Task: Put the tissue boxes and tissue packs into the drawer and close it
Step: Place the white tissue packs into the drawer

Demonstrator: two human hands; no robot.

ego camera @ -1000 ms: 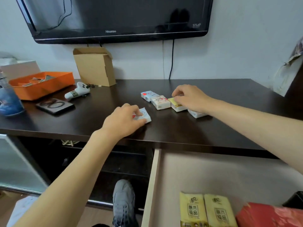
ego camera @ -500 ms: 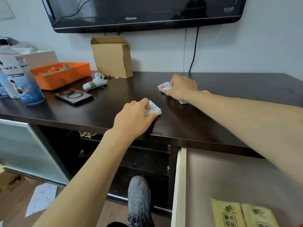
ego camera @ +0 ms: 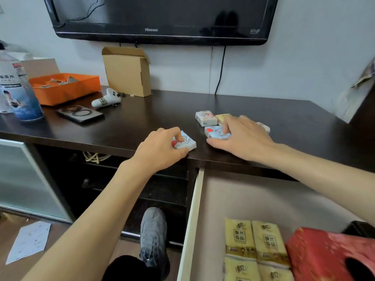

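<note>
My left hand (ego camera: 160, 149) grips a small white tissue pack (ego camera: 185, 142) with a red print at the front edge of the dark cabinet top (ego camera: 158, 118). My right hand (ego camera: 241, 136) is closed on a pale blue tissue pack (ego camera: 215, 133) a little to the right. Behind it lie a white patterned pack (ego camera: 206, 118), a yellow pack (ego camera: 222, 118) and another white pack (ego camera: 264, 127), partly hidden by the hand. Below, the open drawer (ego camera: 249, 199) holds yellow tissue packs (ego camera: 255, 242) and a red tissue box (ego camera: 326, 254).
On the left of the cabinet top stand a water bottle (ego camera: 17, 88), an orange tray (ego camera: 65, 88), a phone (ego camera: 80, 114), a white controller (ego camera: 106, 100) and a cardboard box (ego camera: 126, 71). A television (ego camera: 162, 17) hangs above. My shoe (ego camera: 153, 236) is on the floor.
My right hand has drawn the blue pack from the group toward the front edge. My left hand keeps its pack near the edge. The view has shifted.
</note>
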